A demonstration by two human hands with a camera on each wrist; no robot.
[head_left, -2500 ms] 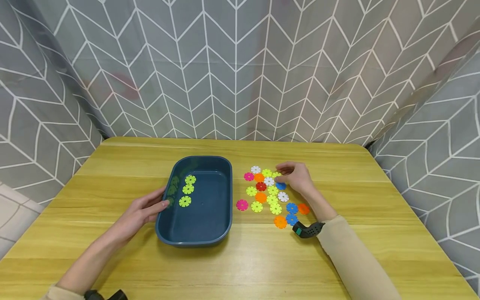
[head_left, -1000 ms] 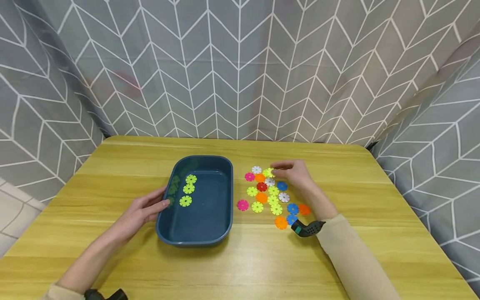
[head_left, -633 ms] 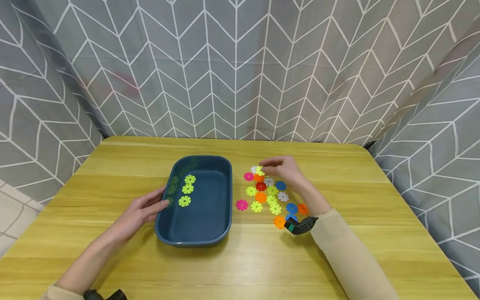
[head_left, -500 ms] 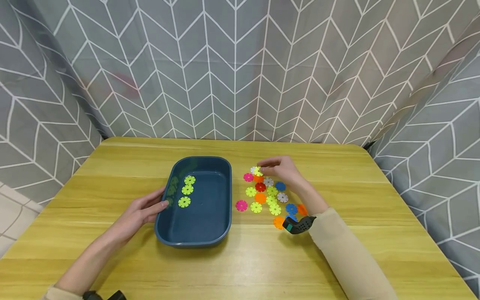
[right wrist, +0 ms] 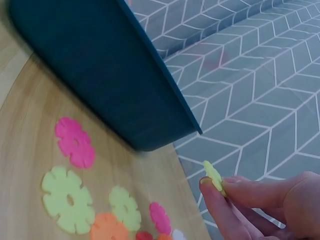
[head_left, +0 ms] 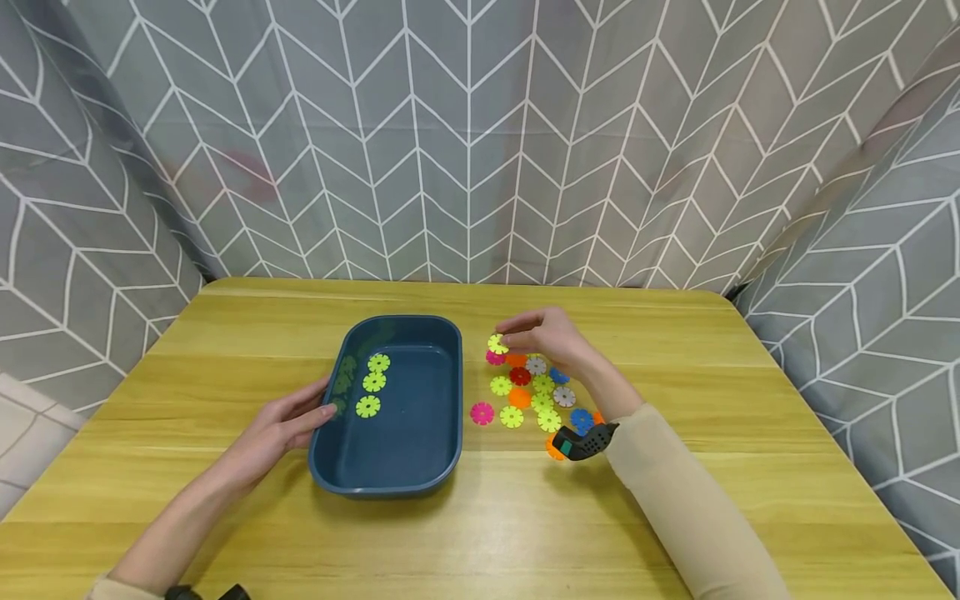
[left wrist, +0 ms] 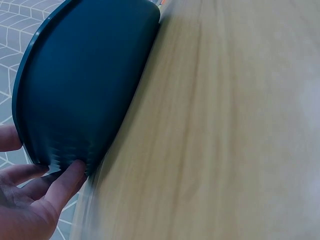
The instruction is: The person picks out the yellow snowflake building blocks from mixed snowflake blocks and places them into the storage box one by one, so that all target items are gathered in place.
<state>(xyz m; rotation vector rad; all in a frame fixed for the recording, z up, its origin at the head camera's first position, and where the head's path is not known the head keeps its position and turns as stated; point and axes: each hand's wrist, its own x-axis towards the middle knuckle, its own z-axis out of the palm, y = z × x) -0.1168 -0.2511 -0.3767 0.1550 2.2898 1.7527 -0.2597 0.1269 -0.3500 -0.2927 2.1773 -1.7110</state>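
A blue plastic bin [head_left: 422, 433] stands on the table with three yellow-green notched discs [head_left: 374, 382] on its floor. My left hand [head_left: 288, 421] holds the bin's left side, thumb over the rim and fingers against the outer wall. Just right of the bin, my right hand [head_left: 551, 337] pinches another yellow-green notched plastic disc [right wrist: 214, 176] between thumb and fingertip, raised above the table. Below it lie several flat discs: pink [head_left: 482, 413], red [head_left: 520, 377], orange [head_left: 520, 398], white [head_left: 564, 396] and blue [head_left: 582, 420]. The right forearm partly covers some.
The wooden table [head_left: 480, 533] has a patterned grey curtain [head_left: 465, 150] behind it and at both sides. Black straps sit on both wrists; the right one [head_left: 585, 442] hangs over the nearest blue and orange discs.
My right hand has picked the yellow-green disc from the far side of the spread and carried it left toward the bin. My left hand stays on the bin.
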